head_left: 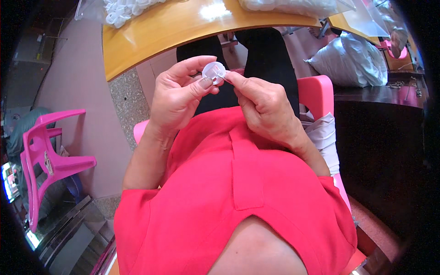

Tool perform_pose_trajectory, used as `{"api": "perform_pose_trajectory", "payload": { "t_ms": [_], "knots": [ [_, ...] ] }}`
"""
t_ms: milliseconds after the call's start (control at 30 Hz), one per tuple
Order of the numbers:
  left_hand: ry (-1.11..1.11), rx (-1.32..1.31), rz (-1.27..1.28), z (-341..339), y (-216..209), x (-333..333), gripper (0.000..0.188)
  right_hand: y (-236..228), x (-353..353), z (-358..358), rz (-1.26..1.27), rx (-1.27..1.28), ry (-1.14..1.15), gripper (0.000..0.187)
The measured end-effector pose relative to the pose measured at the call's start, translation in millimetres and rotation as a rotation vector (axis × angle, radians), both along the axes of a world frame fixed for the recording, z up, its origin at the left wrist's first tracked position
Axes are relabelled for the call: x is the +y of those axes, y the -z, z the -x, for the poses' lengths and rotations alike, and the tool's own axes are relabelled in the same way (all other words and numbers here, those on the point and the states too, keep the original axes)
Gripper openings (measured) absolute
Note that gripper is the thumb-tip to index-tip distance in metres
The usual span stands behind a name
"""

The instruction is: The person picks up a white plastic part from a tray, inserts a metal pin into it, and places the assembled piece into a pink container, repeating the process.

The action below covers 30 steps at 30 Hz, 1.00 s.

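Between the thumb and fingers of my left hand (181, 89) is a small round white plastic piece (212, 69), like a shallow cap with raised parts inside. Its hollow side faces up toward me. My right hand (263, 98) comes in from the other side, thumb and forefinger pinched at the piece's right edge. A thin, pin-like bit shows at those fingertips, too small to name. Both hands are held above my lap, just short of the table edge.
A wooden table (151, 48) curves across the front, with a clear bag of white plastic rings (123, 11) at its left and another bag (288, 5) at its right. A pink chair (59, 160) stands on the left. A stuffed white sack (350, 62) sits at the right.
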<state>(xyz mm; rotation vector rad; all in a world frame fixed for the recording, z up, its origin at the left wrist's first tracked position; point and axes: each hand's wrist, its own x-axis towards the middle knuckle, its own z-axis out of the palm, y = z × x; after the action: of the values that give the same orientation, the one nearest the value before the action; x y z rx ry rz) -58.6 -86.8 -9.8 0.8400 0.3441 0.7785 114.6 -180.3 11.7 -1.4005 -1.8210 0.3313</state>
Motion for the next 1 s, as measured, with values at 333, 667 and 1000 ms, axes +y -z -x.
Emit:
{"api": "perform_pose_trajectory", "payload": {
  "t_ms": [333,667,1000],
  "knots": [
    [-0.014,-0.010,-0.020,-2.2,0.4,-3.6,0.034,-12.0,-0.8,2.0,0.223,0.219,-0.030,0.037],
    [-0.025,-0.004,-0.025,-6.7,5.8,-6.1,0.034,-7.9,1.3,-2.0,0.438,0.517,0.000,0.026],
    [-0.047,0.021,0.070,-6.8,1.9,-6.1,0.034,-14.2,-6.1,0.9,0.158,-0.201,0.131,0.036]
  ]
}}
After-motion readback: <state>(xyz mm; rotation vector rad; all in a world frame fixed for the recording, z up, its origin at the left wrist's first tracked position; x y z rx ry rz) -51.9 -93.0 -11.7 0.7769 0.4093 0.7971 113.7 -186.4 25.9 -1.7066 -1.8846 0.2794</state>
